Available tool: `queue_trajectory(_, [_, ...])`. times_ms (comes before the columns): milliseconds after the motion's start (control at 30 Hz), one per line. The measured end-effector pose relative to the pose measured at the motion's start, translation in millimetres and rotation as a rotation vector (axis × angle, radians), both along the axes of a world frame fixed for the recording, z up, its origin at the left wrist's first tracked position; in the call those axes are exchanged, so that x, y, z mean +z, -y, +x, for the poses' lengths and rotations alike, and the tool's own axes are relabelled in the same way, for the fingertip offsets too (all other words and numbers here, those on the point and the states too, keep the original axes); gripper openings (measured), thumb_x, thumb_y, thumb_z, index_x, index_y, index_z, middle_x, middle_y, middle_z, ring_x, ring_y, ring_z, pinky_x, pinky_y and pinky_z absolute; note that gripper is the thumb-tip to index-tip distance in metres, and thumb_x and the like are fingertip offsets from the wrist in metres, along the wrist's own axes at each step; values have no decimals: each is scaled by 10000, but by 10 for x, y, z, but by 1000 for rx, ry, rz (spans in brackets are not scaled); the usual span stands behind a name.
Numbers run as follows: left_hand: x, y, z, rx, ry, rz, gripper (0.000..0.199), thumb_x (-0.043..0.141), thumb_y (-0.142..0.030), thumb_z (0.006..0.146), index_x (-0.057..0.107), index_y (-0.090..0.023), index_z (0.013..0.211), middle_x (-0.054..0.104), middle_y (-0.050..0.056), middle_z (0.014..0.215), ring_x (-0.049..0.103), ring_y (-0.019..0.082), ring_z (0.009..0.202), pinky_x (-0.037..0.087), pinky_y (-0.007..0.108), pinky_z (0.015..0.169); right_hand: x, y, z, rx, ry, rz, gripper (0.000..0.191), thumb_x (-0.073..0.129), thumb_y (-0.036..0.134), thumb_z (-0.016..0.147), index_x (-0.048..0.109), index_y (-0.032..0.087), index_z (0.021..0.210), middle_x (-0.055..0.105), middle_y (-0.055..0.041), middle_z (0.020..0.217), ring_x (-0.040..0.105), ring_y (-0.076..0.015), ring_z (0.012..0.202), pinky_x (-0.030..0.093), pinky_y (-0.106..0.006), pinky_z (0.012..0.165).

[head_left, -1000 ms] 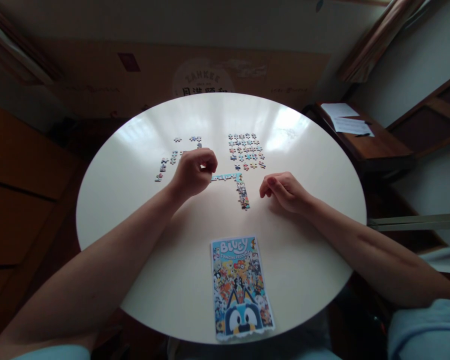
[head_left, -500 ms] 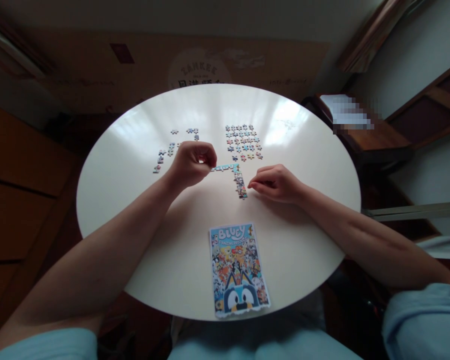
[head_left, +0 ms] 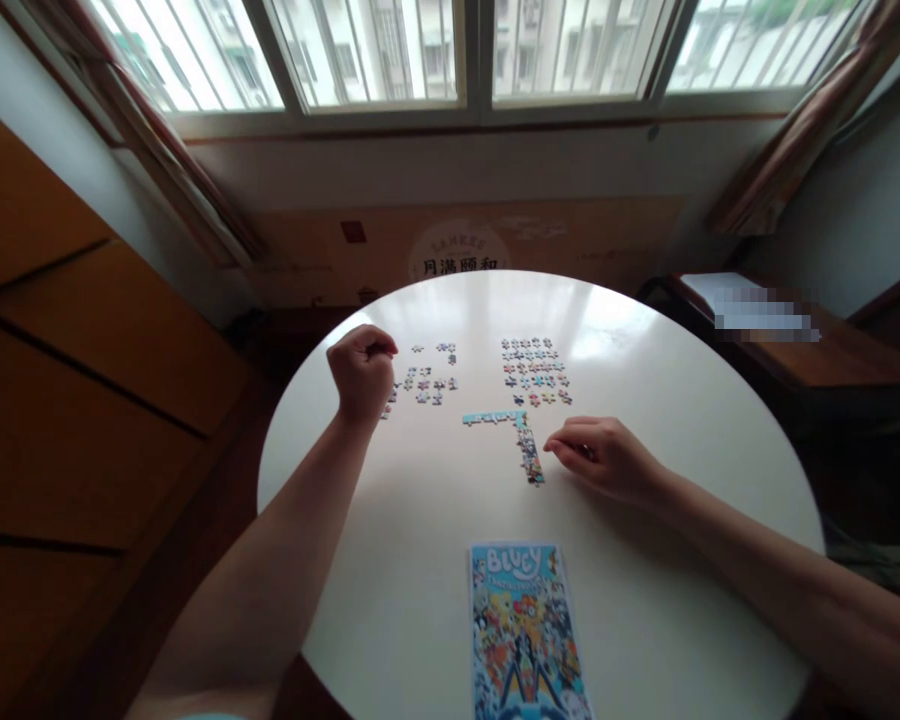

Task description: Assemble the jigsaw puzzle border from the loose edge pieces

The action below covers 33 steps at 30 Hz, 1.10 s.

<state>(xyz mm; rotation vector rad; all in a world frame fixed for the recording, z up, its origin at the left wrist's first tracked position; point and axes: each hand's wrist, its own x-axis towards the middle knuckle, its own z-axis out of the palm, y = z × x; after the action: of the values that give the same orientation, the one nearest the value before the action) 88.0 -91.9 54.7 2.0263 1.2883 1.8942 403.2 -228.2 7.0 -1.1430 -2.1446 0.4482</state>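
My left hand (head_left: 364,372) is raised over the table's far left side, closed like a fist beside loose jigsaw pieces (head_left: 423,385). Its fingers hide whatever they may hold. My right hand (head_left: 604,455) rests on the tabletop with fingers curled together and nothing visible in them. Its fingertips lie just right of a joined jigsaw section (head_left: 529,452), without covering it. This section forms a corner: a light-blue strip runs left from the top of a multicoloured column. More loose pieces (head_left: 534,370) lie in neat rows beyond it.
Nearest me on the white oval table (head_left: 390,560) lies a colourful "Bluey" picture sheet (head_left: 526,630), cut off by the view's lower edge. A wooden side table (head_left: 832,350) with papers stands at right, orange cabinets (head_left: 75,400) at left. Barred windows (head_left: 382,50) are behind.
The view has tilted up, bringing the windows in. My left hand has moved left, away from the joined strip to the loose pieces. My right hand stays beside the column.
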Motion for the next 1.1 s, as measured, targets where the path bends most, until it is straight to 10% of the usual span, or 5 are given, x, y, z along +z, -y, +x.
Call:
queue_trajectory(167, [9, -251, -373, 131, 439, -103, 196, 403, -98, 536, 573, -193, 556, 507, -24, 497, 529, 120, 482, 382, 229, 494, 313, -48, -116, -40, -287, -78, 280, 591, 323, 970, 793, 172, 850, 643, -18, 618, 523, -103, 528, 381, -238, 500])
queue_trajectory(333, [-53, -239, -343, 136, 440, -201, 159, 423, -128, 619, 565, -195, 593, 512, -20, 546, 515, 121, 509, 391, 224, 498, 494, -185, -327, -91, -640, -168, 313, 559, 371, 1001, 780, 190, 873, 536, 28, 516, 464, -101, 452, 333, -219, 417])
queue_trajectory(533, [15, -118, -263, 117, 317, -155, 185, 432, -115, 682, 595, -193, 646, 559, -15, 614, 537, 126, 574, 423, 238, 556, 265, -146, -509, 45, -215, 324, 164, 596, 161, 946, 752, 175, 898, 658, -26, 677, 569, -126, 573, 420, -265, 551])
queue_trajectory(1100, [-67, -156, -381, 250, 244, -243, 190, 459, -125, 737, 624, -208, 693, 624, -7, 699, 573, 162, 664, 435, 285, 643, 259, -30, -351, 186, -141, 248, 171, 556, 96, 950, 682, 188, 1018, 618, -6, 684, 552, -119, 548, 396, -255, 533])
